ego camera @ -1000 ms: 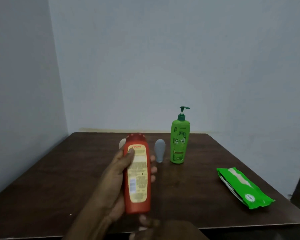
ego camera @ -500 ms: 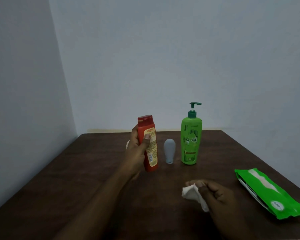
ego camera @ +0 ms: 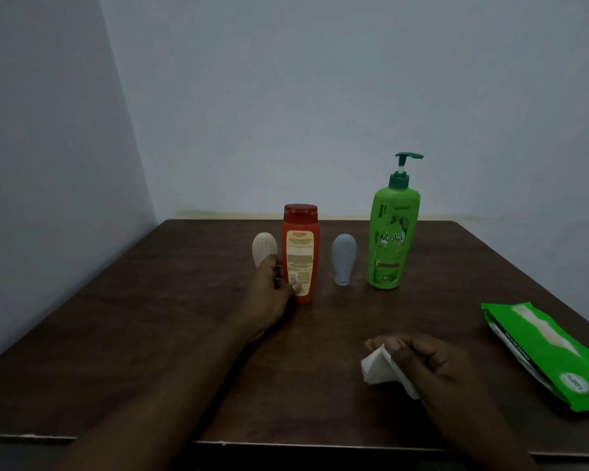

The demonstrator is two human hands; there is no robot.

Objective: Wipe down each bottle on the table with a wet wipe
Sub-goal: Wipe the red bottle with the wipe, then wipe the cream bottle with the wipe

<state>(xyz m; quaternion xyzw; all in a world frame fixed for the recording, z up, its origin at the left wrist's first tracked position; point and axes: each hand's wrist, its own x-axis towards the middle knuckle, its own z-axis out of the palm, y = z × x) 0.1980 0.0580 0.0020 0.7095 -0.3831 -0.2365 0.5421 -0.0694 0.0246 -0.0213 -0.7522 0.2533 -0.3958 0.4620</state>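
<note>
Since a second ago the red bottle (ego camera: 300, 256) has come down and now stands upright on the dark wood table (ego camera: 150, 317). Up close, the right hand (ego camera: 429, 365) pinches a crumpled wipe (ego camera: 378, 372), with the green wipes pack (ego camera: 541, 355) to its right. The left hand (ego camera: 272, 294) curls round the red bottle's base. Further back stand a cream bottle (ego camera: 262, 248), a grey bottle (ego camera: 343, 258) and a green pump bottle (ego camera: 391, 239), then bare pale walls (ego camera: 320, 96).
</note>
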